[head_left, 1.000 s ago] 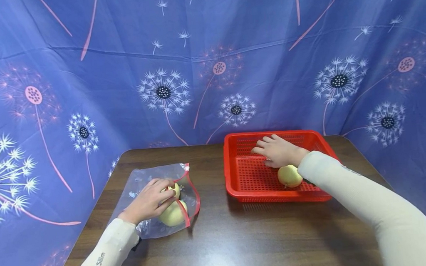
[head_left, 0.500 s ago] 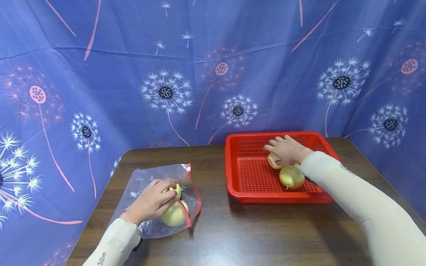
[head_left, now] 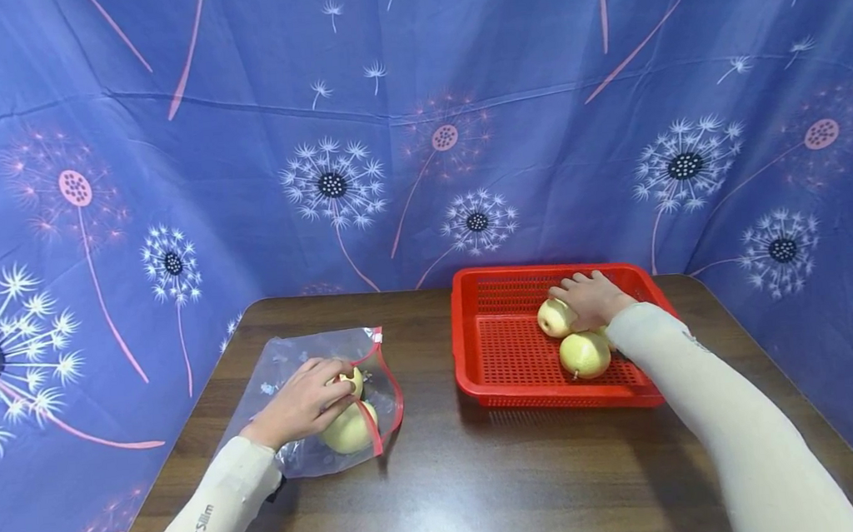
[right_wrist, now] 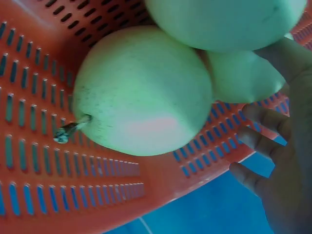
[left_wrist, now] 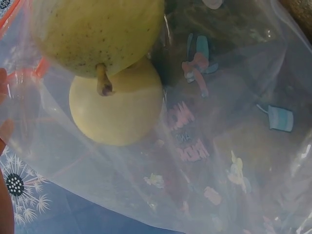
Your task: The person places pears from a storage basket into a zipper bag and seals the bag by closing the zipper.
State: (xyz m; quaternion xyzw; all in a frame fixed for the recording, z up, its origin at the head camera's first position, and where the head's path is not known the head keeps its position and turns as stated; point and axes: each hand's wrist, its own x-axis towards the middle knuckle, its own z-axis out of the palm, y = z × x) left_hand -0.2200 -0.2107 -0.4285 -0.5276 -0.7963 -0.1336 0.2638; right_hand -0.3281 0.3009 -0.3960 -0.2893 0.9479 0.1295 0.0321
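Observation:
My left hand (head_left: 305, 401) lies over a clear zip bag (head_left: 283, 352) with a red-trimmed mouth, its curled fingers pinching the bag near the opening. Inside are two pale yellow pears, the nearer pear (head_left: 349, 429) and another partly under the fingers; the left wrist view shows an upper pear (left_wrist: 102, 34) and a lower pear (left_wrist: 117, 112). Over the red basket (head_left: 474, 392), my right hand (head_left: 593, 299) has its fingers spread, beside a pear (head_left: 554, 318). A front pear (head_left: 586, 355) sits nearer me. Three pears show in the right wrist view, including one large pear (right_wrist: 146, 92).
The perforated basket stands at the back right of a dark wooden table (head_left: 443, 482). A blue curtain (head_left: 391, 202) with dandelion prints hangs right behind the table and along its sides.
My right hand has moved right within the basket, bringing the back pear that it covered into view. My left hand stays on the bag.

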